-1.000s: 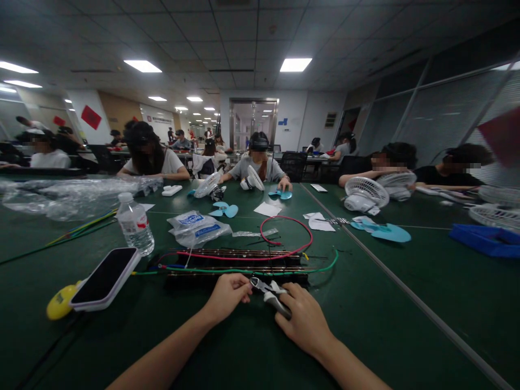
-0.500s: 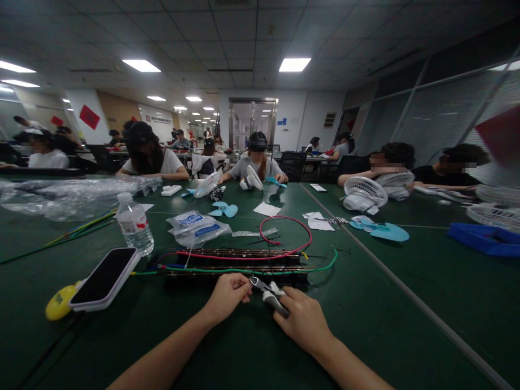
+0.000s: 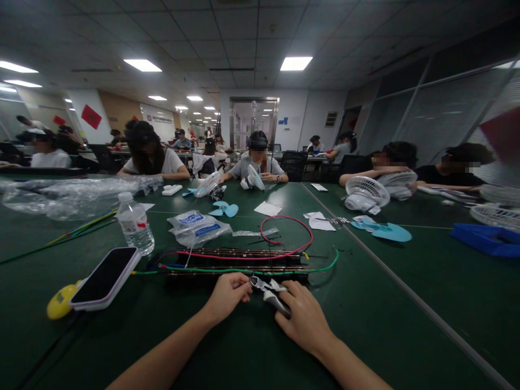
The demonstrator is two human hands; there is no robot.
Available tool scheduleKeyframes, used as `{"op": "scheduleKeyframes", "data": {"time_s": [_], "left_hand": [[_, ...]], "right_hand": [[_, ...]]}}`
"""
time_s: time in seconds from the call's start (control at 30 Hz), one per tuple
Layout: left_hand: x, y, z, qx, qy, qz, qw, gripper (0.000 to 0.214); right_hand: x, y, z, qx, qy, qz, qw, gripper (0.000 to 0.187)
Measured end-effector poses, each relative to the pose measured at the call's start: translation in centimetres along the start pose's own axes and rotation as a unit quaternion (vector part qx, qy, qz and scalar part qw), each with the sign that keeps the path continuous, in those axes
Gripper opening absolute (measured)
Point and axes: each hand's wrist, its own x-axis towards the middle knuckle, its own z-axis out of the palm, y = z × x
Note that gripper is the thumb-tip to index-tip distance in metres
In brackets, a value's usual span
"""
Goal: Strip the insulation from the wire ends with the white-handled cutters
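Green tabletop [image 3: 390, 330] spreads under ceiling lights [image 3: 296, 64], right hand [image 3: 304, 313] wrapped around pliers [image 3: 277, 303], left hand [image 3: 227, 295] pinched together by their tip.

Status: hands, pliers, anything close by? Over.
Right hand holds pliers. Left hand at their tip, hold unclear. Black rails just beyond, green wire along them.

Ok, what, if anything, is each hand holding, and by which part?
The right hand holds the pliers by the handles. Whether the left hand, near their jaws, pinches anything can't be told.
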Motion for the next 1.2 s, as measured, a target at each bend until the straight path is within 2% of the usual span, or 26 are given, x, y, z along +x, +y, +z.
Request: {"op": "scheduleKeyframes", "data": {"time_s": [0.27, 0.73, 1.2], "left_hand": [[0.03, -0.07, 0.06, 0.011, 0.001, 0.000, 1.000, 0.016], [0.11, -0.39, 0.11, 0.009, 0.001, -0.002, 1.000, 0.017], [0.11, -0.04, 0.04, 0.000, -0.005, 0.008, 1.000, 0.014]], "right_hand": [[0.02, 0.02, -0.10, 0.006, -0.007, 0.000, 1.000, 0.020], [0.07, -0.46, 0.00, -0.042, -0.039, 0.029, 0.998, 0.019], [0.16, 0.15, -0.10, 0.031, 0.005, -0.012, 0.999, 0.020]]}}
